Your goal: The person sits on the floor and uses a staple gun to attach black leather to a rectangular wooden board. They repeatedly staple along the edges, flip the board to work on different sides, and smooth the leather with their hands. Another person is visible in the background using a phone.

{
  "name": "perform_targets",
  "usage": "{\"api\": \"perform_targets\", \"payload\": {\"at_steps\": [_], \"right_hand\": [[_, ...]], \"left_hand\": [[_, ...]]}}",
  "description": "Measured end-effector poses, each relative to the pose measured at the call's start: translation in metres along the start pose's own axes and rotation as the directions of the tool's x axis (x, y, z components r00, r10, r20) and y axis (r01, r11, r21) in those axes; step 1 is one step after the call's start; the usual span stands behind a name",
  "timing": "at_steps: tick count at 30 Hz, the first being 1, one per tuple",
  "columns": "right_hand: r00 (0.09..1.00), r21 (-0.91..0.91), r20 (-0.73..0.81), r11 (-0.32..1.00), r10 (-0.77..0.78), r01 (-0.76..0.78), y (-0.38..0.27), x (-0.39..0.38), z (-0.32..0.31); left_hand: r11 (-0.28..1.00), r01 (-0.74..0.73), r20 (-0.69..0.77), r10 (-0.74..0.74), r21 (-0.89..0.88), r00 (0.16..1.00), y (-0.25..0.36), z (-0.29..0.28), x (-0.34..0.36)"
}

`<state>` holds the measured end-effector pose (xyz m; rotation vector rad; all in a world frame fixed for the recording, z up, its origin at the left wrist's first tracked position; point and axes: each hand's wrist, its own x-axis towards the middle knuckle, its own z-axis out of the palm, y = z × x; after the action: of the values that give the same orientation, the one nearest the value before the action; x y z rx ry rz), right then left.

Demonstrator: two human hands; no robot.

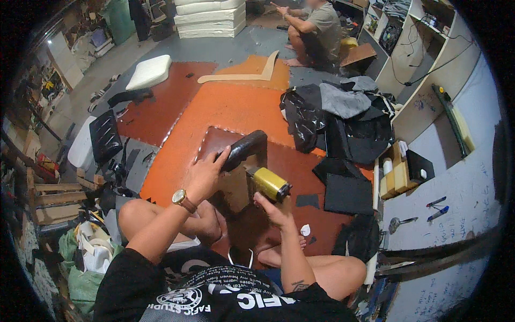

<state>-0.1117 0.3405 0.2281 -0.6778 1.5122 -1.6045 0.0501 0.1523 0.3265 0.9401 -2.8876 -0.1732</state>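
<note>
My left hand [206,173] is closed round a curved, black, glossy covered piece [244,150], its fingers over the near end. This piece is tilted up in front of my crossed legs, beside a brown board-like surface [234,189]. In my right hand [276,211] is a staple gun with a gold cylindrical body [270,183] and black end cap. Its narrow silver nose points left toward the black piece, and whether they touch cannot be made out. Some fingers of my right hand are hidden behind the tool.
Orange and dark red sheets [214,110] cover the floor. Black and grey material [343,115] is heaped to the right, near a shelf unit [416,70]. White foam blocks [210,19] are stacked far back. Another person [316,32] crouches at the back right. A green sack [86,282] lies left.
</note>
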Motion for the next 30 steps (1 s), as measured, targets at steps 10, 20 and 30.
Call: {"api": "perform_targets", "payload": {"at_steps": [10,20,30], "right_hand": [[0.941,-0.327,-0.128,0.909,-0.313,0.258,0.023,0.004,0.04],[0.973,-0.431,0.068,0.873,-0.222,0.23,0.053,-0.011,0.048],[0.95,-0.44,-0.013,0.855,-0.312,0.275,0.055,-0.01,0.053]], "left_hand": [[0.999,-0.035,-0.049,0.036,0.028,0.998,0.007,0.004,-0.008],[0.999,-0.043,-0.02,0.043,0.033,0.999,0.012,0.001,-0.008],[-0.011,0.435,0.433,-0.121,-0.9,0.893,-0.039,-0.007,-0.031]]}}
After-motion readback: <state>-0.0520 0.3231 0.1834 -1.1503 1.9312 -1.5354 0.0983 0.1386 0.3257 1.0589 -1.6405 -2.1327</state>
